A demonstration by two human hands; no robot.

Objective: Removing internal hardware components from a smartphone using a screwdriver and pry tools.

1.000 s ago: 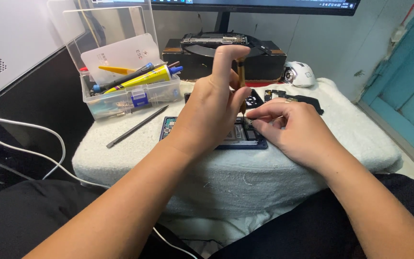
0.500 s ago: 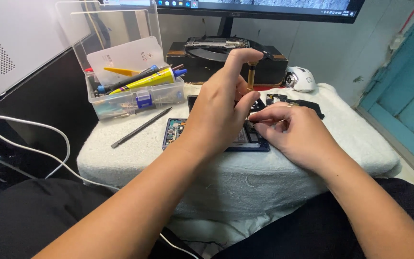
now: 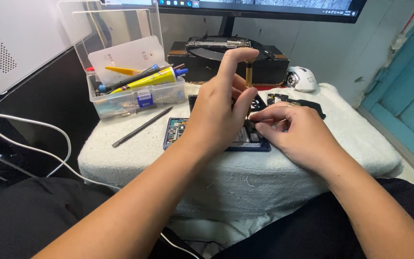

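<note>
Hiding the tip and lower shaft of a small screwdriver [image 3: 249,72] behind the left hand [image 3: 219,112], fingers pinched around it, brass handle upright, long axis vertical, pointing down at the opened phone [image 3: 178,132] on the white towel [image 3: 341,144]. Right hand [image 3: 295,132] fingertips pressed narrowly together on the phone; grasp unclear.

Left hand [image 3: 219,112] raised, forefinger extended; right hand [image 3: 295,134] low, fingertips pinched.

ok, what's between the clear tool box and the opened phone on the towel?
In the head view, a slim dark pry tool lies diagonally on the white towel between the clear tool box and opened phone.
</note>
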